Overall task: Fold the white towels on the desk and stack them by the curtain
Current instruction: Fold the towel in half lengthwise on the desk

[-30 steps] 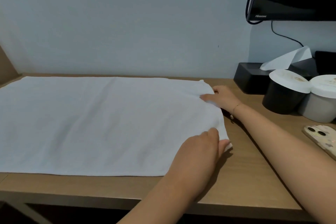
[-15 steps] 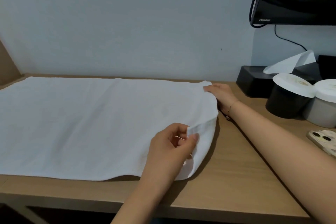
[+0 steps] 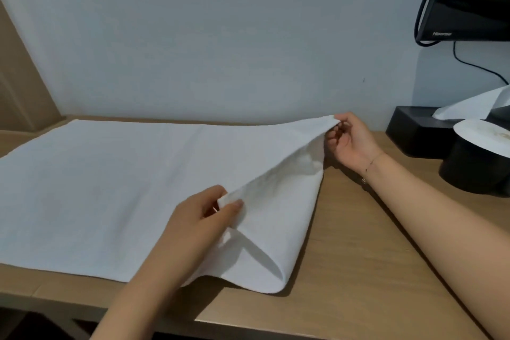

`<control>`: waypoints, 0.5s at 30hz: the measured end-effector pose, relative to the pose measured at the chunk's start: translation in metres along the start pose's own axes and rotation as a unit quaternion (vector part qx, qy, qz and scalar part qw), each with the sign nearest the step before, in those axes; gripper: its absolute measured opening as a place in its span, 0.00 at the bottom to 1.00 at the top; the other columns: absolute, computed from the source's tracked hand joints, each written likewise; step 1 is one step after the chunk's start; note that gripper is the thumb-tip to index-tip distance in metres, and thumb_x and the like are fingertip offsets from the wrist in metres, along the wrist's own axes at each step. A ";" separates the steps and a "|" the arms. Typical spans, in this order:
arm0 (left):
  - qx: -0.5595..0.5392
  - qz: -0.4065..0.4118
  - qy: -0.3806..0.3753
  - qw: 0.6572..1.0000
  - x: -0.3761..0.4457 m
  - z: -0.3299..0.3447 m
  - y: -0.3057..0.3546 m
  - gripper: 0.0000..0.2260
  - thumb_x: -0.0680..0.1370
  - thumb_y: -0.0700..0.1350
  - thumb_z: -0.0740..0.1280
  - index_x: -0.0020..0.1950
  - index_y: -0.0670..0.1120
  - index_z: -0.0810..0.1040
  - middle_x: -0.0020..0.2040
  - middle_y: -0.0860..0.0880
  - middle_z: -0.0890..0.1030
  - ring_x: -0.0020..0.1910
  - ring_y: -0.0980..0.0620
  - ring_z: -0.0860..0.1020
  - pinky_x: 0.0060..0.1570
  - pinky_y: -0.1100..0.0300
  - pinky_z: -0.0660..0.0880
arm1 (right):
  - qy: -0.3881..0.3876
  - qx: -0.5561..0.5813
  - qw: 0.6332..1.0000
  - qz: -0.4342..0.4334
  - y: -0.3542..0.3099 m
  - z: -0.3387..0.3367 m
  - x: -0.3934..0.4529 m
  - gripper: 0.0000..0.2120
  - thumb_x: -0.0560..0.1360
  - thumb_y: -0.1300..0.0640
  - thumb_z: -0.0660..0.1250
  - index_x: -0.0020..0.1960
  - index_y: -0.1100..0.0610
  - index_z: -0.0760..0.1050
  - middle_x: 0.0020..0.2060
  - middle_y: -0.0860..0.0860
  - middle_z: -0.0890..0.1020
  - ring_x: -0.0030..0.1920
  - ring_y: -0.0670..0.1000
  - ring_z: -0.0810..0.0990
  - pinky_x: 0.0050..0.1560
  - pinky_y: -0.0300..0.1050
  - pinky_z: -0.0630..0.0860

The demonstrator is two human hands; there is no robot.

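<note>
On the table [image 3: 358, 270] lies one white towel [image 3: 110, 188], mostly flat. The left hand [image 3: 198, 218] pinches its near right corner, the right hand [image 3: 350, 141] pinches its far right corner, both lifted. Folding has only begun; stacking is left.

I see plain white towel [image 3: 116, 190], no pattern. Desk [image 3: 356, 265] light tan wood grain. Wall [image 3: 220, 36] pale blue-grey. Tissue box [image 3: 414, 132] black; tissue [image 3: 474, 107] white. Canister [image 3: 469, 171] black, lid [image 3: 483, 136] white.
</note>
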State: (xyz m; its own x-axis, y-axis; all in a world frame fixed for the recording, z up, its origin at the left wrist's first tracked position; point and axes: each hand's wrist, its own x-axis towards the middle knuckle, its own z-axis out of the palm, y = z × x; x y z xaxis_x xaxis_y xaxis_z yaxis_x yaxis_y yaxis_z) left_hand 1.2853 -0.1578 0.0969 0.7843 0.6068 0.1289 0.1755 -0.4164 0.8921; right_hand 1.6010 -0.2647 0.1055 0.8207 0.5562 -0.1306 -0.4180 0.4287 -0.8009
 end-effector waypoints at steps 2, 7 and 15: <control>0.011 -0.022 -0.037 0.999 -0.003 0.006 -0.006 0.17 0.78 0.53 0.66 0.34 0.45 0.68 0.30 0.50 0.71 0.30 0.56 0.70 0.36 0.57 0.63 | 0.004 -0.025 0.999 -0.043 -0.004 0.010 -0.001 0.12 0.77 0.60 0.62 0.35 0.55 0.67 0.27 0.48 0.72 0.24 0.44 0.72 0.26 0.34 0.71; -0.001 0.002 -0.090 0.996 -0.010 0.038 0.005 0.19 0.73 0.60 0.59 0.40 0.43 0.68 0.33 0.51 0.71 0.34 0.55 0.71 0.38 0.58 0.65 | 0.043 -0.060 0.987 -0.143 -0.029 0.023 -0.006 0.07 0.76 0.63 0.63 0.39 0.58 0.73 0.33 0.50 0.76 0.31 0.46 0.77 0.35 0.38 0.77; -0.115 -0.036 -0.197 0.973 -0.009 0.080 0.043 0.18 0.80 0.55 0.59 0.49 0.42 0.78 0.42 0.48 0.83 0.45 0.52 0.81 0.47 0.59 0.71 | 0.065 -0.128 0.977 -0.155 -0.080 0.044 -0.014 0.08 0.75 0.64 0.65 0.37 0.59 0.71 0.29 0.50 0.74 0.30 0.48 0.75 0.32 0.38 0.76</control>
State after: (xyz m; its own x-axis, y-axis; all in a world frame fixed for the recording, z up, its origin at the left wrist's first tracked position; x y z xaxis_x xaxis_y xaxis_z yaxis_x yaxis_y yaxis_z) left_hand 1.3335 -0.2354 0.0989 0.9499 0.3039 -0.0728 0.1358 -0.1916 0.9720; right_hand 1.6056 -0.2753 0.1970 0.9419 0.3256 0.0827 -0.0434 0.3621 -0.9311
